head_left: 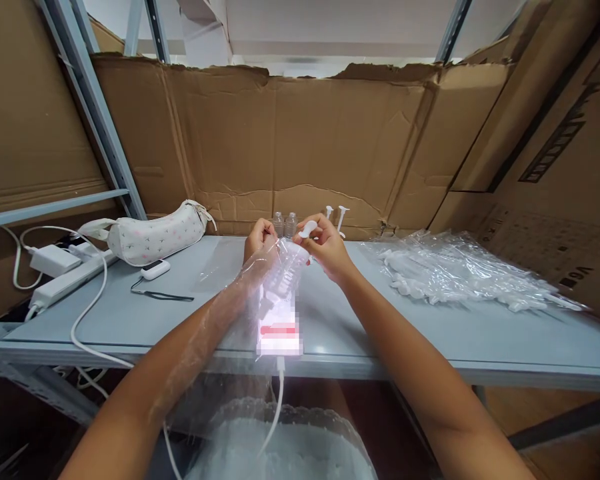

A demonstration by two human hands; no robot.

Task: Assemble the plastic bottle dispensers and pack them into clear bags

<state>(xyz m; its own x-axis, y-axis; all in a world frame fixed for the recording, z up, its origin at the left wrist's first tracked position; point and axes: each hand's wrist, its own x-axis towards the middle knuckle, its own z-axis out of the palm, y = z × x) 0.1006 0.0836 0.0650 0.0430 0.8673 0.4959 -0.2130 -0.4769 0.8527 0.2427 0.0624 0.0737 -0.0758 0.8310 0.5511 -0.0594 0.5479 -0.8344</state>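
Note:
My left hand (261, 241) is closed on the edge of a clear plastic bag (240, 283), which drapes over my left forearm. In my right hand (325, 245), a small white plastic piece (308, 229) is pinched between the fingers, just right of the bag's upper part. Below both hands lies a phone (280, 330) with a lit screen, partly seen through the plastic. Two small clear bottles (285, 225) stand behind and between the hands. White plunger-like parts (342, 217) stick up behind my right hand.
A large clear bag of white pieces (450, 267) lies on the right of the grey table (360, 333). At left are a white pouch (155, 233), a small white device (155, 269) with a dark strap, and a power strip (70, 283) with cables. Cardboard walls the back.

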